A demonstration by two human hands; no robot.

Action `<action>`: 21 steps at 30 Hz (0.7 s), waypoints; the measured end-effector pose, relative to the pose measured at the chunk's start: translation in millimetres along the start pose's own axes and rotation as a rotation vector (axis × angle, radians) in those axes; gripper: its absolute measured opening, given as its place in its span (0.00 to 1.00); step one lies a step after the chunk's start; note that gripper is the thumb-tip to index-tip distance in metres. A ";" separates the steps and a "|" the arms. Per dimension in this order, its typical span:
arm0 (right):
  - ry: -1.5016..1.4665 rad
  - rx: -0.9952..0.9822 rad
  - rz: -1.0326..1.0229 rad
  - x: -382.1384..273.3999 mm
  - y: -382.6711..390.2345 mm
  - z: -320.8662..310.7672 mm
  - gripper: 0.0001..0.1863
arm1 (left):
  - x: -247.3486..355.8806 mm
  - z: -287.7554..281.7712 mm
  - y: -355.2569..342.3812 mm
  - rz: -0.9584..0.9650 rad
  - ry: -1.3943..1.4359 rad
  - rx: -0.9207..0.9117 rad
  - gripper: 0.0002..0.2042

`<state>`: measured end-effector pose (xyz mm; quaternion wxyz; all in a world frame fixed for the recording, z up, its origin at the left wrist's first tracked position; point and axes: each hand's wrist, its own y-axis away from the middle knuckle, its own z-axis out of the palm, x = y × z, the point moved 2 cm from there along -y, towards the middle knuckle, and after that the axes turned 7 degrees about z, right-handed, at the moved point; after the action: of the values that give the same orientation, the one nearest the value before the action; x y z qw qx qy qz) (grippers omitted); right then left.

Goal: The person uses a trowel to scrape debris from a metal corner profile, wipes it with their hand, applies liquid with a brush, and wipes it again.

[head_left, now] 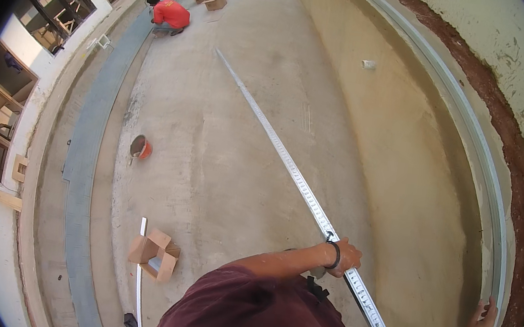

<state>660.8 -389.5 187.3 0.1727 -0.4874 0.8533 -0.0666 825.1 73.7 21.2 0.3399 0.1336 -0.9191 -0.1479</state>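
A long silver straight bar [288, 163] with dark marks along it runs aslant from the far floor down to the lower right. My left hand [346, 257], with a black band at its wrist, is closed around this bar near its lower part. Over at the far right, my right hand [484, 316] rests at the pale grey edge strip [493, 185] along the top of the wall. Its fingers are apart and I see nothing in them. My maroon shirt hides part of the floor at the bottom.
Left of me an open cardboard box [163, 253] stands beside a thin white strip [139, 292]. An orange bucket [141, 147] sits farther off. Beyond, a person in red [172, 14] crouches by blue-grey tiling [93, 123]. A pipe stub [368, 64] juts from the wall.
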 end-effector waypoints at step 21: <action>0.040 -0.832 0.046 -208.0 178.2 19.6 0.46 | -3.2 5.4 -1.7 0.025 -0.031 -0.034 0.17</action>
<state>620.5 -118.7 166.5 -0.0543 -0.4951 0.8213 0.2783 824.1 74.3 14.8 0.3298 0.1140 -0.9232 -0.1611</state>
